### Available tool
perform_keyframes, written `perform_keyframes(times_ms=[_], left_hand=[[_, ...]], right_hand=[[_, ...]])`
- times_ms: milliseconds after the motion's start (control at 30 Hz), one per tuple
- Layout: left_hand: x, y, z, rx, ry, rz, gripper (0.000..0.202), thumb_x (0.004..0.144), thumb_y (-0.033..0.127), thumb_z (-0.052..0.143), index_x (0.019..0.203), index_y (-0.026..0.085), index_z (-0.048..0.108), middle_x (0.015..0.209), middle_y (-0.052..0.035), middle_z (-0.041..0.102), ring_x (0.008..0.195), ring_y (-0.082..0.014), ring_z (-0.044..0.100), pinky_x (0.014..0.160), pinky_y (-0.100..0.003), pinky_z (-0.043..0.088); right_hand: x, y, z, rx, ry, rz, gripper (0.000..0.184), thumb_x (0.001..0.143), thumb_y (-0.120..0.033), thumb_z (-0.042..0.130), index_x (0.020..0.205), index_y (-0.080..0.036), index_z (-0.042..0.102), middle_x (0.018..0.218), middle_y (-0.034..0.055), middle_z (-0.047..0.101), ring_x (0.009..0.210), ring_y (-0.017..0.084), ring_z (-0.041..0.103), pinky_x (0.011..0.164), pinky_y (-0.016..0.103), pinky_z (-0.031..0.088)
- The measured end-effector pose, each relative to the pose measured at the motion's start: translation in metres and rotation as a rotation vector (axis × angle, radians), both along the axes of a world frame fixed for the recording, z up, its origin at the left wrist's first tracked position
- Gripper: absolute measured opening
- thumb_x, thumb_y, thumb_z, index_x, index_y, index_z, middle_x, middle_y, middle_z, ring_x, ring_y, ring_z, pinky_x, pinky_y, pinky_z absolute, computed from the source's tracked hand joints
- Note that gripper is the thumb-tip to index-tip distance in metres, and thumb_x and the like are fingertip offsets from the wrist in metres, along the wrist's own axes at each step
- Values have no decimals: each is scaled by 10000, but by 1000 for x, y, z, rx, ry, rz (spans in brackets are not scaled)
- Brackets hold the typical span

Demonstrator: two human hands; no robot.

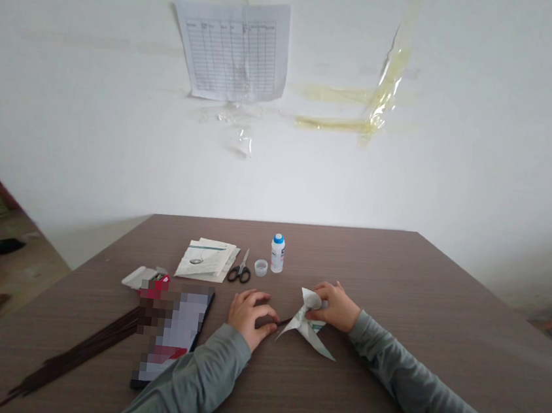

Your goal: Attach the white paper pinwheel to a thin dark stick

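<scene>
A folded paper pinwheel with pointed, curling blades is held just above the table, in front of me. My right hand is closed on its upper right side, thumb and fingers pinching the paper. To the left, my left hand has its thumb and forefinger together on a thin dark stick, which runs toward the pinwheel. The paper hides where the stick ends. Behind the hands stand a white bottle with a blue top and a small clear cap.
Black-handled scissors lie beside a stack of folded printed paper. Left of my arm are a phone-like device, partly pixelated, a bundle of dark sticks and a small red-and-white box. The wall rises behind the table.
</scene>
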State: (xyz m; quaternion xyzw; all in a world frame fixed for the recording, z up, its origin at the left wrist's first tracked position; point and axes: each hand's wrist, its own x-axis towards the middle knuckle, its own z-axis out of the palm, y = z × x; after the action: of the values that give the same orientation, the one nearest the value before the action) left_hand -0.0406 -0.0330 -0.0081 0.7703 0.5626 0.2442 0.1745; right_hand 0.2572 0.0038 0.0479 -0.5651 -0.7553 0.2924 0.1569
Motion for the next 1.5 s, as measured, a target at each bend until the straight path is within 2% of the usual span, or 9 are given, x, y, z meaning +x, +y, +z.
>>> perform_keyframes(times_ms=[167, 333, 500, 667, 767, 1100, 1267, 1500], left_hand=[[-1, 1, -4, -10, 25, 0, 217, 963, 296, 955, 1081, 439, 1068, 1668, -48, 926, 1720, -505, 689, 1524, -766, 448], [-3, 1, -3, 18, 16, 5, 177, 963, 309, 983, 1033, 450, 1063, 1638, -24, 939, 1691, -483, 711, 1512, -716, 484], [-3, 2, -3, 18, -14, -4, 210, 944, 240, 1015, 1019, 429, 1070, 1619, -63, 938, 1673, -493, 727, 1510, -733, 488], [-4, 3, -6, 11, -19, 5, 194, 948, 250, 1028, 1025, 423, 1071, 1621, -76, 930, 1681, -512, 715, 1522, -776, 467], [-5, 4, -5, 12, -19, 1, 191, 937, 245, 1051, 1005, 423, 1068, 1626, -67, 933, 1667, -512, 732, 1511, -764, 489], [-5, 2, 3, 8, -18, -7, 137, 946, 289, 1006, 1002, 394, 1073, 1655, -87, 916, 1639, -525, 726, 1487, -720, 519], [-4, 1, 4, 18, -8, 6, 168, 932, 287, 1005, 1000, 430, 1062, 1642, -50, 920, 1630, -515, 733, 1475, -714, 534], [-6, 0, 1, 34, 21, 24, 262, 920, 256, 1033, 1123, 416, 1076, 1676, -102, 900, 1649, -508, 739, 1463, -697, 566]], right_hand=[[-2, 2, -1, -6, 19, 10, 138, 793, -282, 1096, 853, -294, 972, 1301, 108, 1007, 1561, 510, 810, 1546, 938, 232], [-6, 2, 2, -15, 26, 17, 138, 803, -247, 1051, 811, -279, 917, 1296, 112, 1002, 1533, 483, 805, 1534, 964, 200], [-12, -1, 5, -22, 4, 24, 159, 827, -159, 999, 781, -259, 884, 1311, 105, 996, 1493, 478, 845, 1534, 980, 154], [-20, -3, 8, 1, -70, 15, 213, 848, -154, 983, 732, -264, 842, 1293, 95, 997, 1486, 482, 854, 1543, 939, 207], [-21, -3, 8, -5, -79, 7, 228, 846, -137, 975, 729, -269, 830, 1310, 104, 997, 1495, 474, 846, 1545, 935, 197], [-25, 6, -2, 9, -108, -59, 192, 774, -149, 1014, 788, -260, 858, 1375, 105, 985, 1613, 474, 748, 1543, 902, 216], [-27, 10, -8, 0, -117, -107, 257, 745, -122, 1001, 949, -267, 946, 1513, 120, 964, 1680, 476, 722, 1558, 846, 258], [-32, 12, -11, 2, -147, -154, 369, 753, -199, 1038, 1106, -302, 1010, 1579, 114, 937, 1677, 480, 732, 1589, 777, 255]])
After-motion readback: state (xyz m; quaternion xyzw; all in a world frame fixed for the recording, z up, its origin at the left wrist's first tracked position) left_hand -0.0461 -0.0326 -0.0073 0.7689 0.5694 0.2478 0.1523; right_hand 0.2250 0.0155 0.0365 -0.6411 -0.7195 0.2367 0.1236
